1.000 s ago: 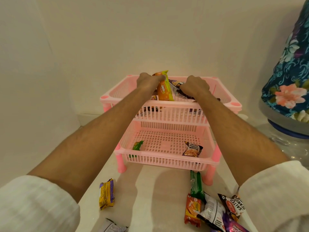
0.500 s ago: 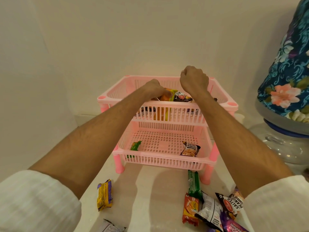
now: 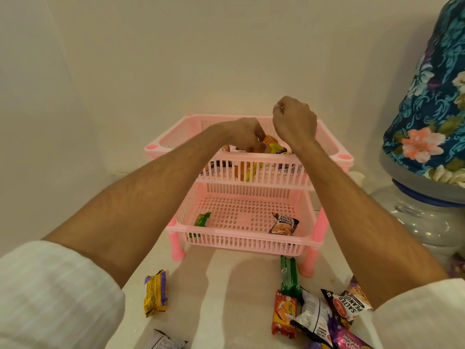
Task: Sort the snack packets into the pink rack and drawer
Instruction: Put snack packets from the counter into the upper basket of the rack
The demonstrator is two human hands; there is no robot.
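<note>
Pink rack (image 3: pixel 247 163) top tier piled with packets, left hand (image 3: pixel 245 137) pinching orange packet (image 3: pixel 270 142), right hand (image 3: pixel 294 119) clenched empty

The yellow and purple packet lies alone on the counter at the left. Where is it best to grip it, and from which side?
Probably from above, pinching the long edges at the middle of the yellow and purple packet. It lies flat on the white counter, lengthwise away from the person, with nothing touching it, so both sides are free. The left hand is on its side.
</note>
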